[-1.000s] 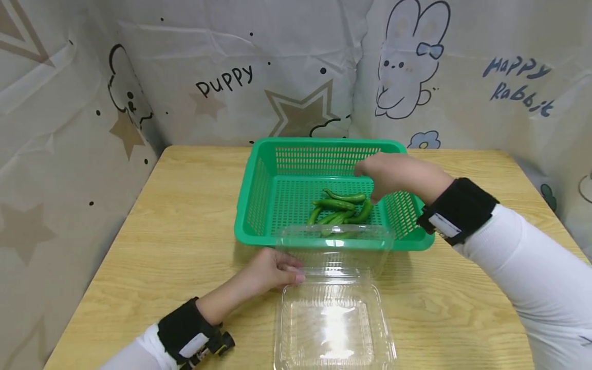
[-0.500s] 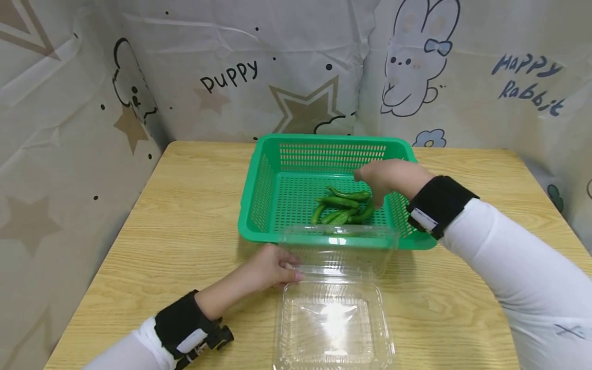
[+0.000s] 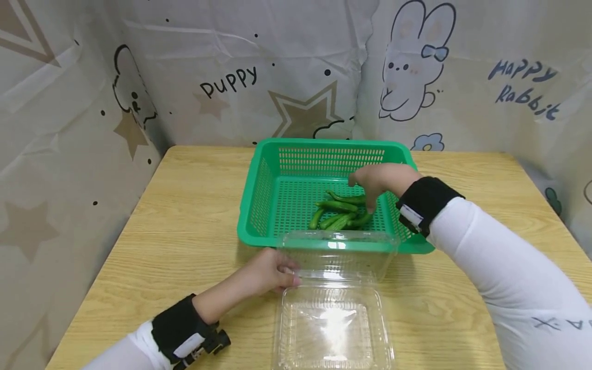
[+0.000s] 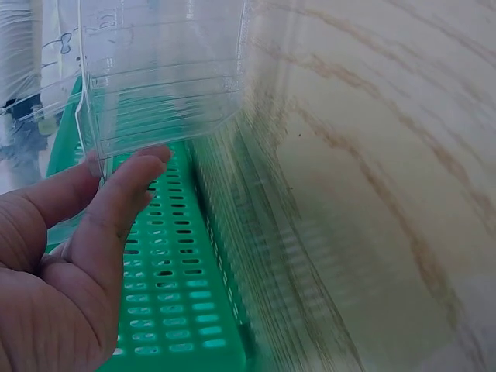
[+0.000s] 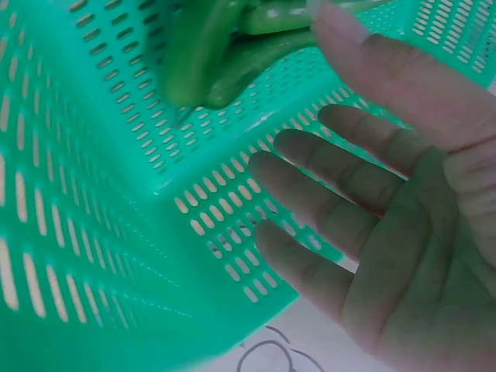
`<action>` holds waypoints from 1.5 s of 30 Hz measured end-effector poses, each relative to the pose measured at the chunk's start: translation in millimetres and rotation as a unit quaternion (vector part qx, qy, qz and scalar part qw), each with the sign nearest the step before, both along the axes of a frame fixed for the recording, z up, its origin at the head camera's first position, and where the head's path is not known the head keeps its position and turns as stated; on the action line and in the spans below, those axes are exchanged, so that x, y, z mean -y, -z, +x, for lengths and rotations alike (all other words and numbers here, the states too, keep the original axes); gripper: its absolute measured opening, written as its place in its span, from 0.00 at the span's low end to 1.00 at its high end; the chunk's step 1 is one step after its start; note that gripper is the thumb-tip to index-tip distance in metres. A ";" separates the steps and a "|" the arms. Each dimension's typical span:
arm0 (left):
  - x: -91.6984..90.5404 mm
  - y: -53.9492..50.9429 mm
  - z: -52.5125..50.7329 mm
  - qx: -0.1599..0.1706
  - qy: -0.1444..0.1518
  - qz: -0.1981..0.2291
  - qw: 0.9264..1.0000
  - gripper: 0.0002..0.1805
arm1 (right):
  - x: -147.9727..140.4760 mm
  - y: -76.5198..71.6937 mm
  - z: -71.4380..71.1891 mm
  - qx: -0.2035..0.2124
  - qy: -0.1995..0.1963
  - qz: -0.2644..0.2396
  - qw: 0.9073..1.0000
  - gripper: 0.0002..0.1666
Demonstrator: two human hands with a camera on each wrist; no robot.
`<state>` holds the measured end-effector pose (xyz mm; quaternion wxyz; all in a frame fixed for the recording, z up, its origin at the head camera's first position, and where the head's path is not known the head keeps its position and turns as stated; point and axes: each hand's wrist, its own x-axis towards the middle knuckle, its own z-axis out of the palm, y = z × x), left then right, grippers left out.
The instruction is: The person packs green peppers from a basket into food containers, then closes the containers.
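A hinged clear plastic clamshell container (image 3: 326, 329) lies unfolded on the table, one half flat and the other raised by the basket's front wall. My left hand (image 3: 265, 272) pinches its edge near the hinge; in the left wrist view the thumb and fingers (image 4: 128, 186) stand on either side of that edge. Several green peppers (image 3: 339, 206) lie in the green basket (image 3: 246, 205), toward its right. Over them reaches my right hand (image 3: 381, 182), fingers pointing down. In the right wrist view its fingers (image 5: 310, 194) are spread and relaxed, with the peppers (image 5: 201, 54) beyond the thumb and nothing held.
The basket's perforated walls rise around the peppers. Beneath everything is a light wooden table (image 3: 185, 205), with a printed cloth (image 3: 300, 61) hanging behind it and at the sides. The raised container half overlaps the basket's front rim in the head view.
My right hand has come slightly left and lower over the peppers, its forearm following. My left hand keeps its hold on the container. The head view has shifted a little.
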<state>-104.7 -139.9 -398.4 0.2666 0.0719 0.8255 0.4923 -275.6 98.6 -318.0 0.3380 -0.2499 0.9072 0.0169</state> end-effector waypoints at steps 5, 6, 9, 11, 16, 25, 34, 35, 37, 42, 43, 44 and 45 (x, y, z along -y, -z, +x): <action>-0.4 -0.3 -0.2 0.001 -0.002 0.003 1.000 0.20 | -1.0 10.7 -3.8 0.006 0.000 0.009 1.000 0.50; -0.1 -0.1 0.2 0.001 -0.003 0.003 1.000 0.20 | -0.4 13.6 -4.2 0.006 -0.005 0.011 1.000 0.50; 0.8 0.0 1.6 0.003 -0.008 -0.001 1.000 0.20 | 1.5 23.0 -5.3 0.000 -0.021 0.018 1.000 0.52; 1.0 0.1 2.3 0.005 -0.009 -0.003 1.000 0.19 | 2.6 28.6 -5.2 -0.004 -0.031 0.031 0.999 0.54; 0.6 -0.9 3.3 0.007 -0.008 -0.009 1.000 0.19 | 6.8 39.9 -2.8 -0.012 -0.059 0.097 0.993 0.62; 0.7 1.9 3.5 0.007 -0.002 -0.003 1.000 0.19 | 10.9 52.1 1.3 -0.026 -0.071 0.152 0.985 0.62; 1.6 1.5 2.6 0.003 0.007 0.001 1.000 0.20 | 8.4 52.6 1.6 -0.032 -0.053 0.144 0.988 0.57; 1.7 1.3 2.4 0.003 0.008 0.002 1.000 0.20 | 7.5 51.1 1.5 -0.031 -0.051 0.139 0.988 0.57; 1.7 1.1 1.9 0.005 0.009 0.005 1.000 0.21 | 4.7 47.6 1.3 -0.025 -0.045 0.126 0.991 0.56; 2.0 1.5 0.1 0.007 0.010 0.006 1.000 0.21 | -3.9 36.0 1.2 0.001 -0.033 0.073 0.997 0.53; 1.9 1.5 -0.2 0.006 0.011 0.004 1.000 0.21 | -5.0 33.8 1.3 0.007 -0.031 0.063 0.997 0.52; 2.1 1.2 -0.5 0.006 0.011 0.003 1.000 0.21 | -5.8 31.5 1.3 0.013 -0.031 0.054 0.998 0.51; 2.1 1.0 -1.0 0.006 0.011 0.002 1.000 0.21 | -6.3 29.3 1.5 0.021 -0.028 0.047 0.998 0.50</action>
